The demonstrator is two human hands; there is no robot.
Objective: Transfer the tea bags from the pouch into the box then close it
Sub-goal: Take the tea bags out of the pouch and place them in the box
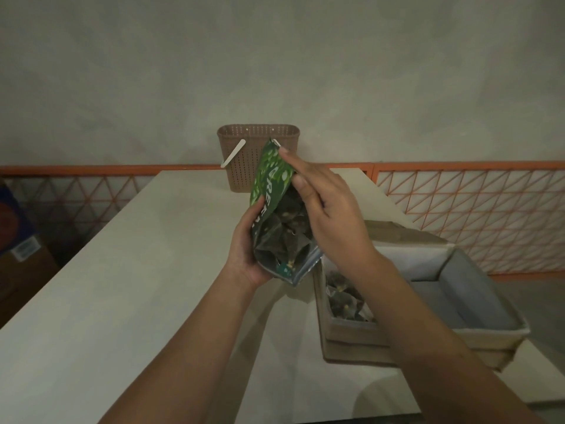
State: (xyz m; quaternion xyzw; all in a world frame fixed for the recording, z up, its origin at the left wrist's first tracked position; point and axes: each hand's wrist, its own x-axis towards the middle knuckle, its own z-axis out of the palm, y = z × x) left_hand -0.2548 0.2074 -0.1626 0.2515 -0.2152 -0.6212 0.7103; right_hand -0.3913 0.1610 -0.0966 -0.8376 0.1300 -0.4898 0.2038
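Observation:
My left hand [249, 249] grips a green pouch [270, 179] from below and from the left, holding it above the white table [137, 270]. The pouch mouth is open and several tea bags [287, 228] show inside. My right hand [324, 209] sits at the mouth's right edge, thumb and fingers curled on the rim. To the right stands an open cardboard box [477, 307] with a few tea bags [345, 298] lying in its left part. My right forearm hides part of the box.
A brown perforated basket [244, 157] with a white handle stands at the table's far edge. An orange wire fence [470, 215] runs behind the table. Boxes [18, 240] stand on the floor at the left.

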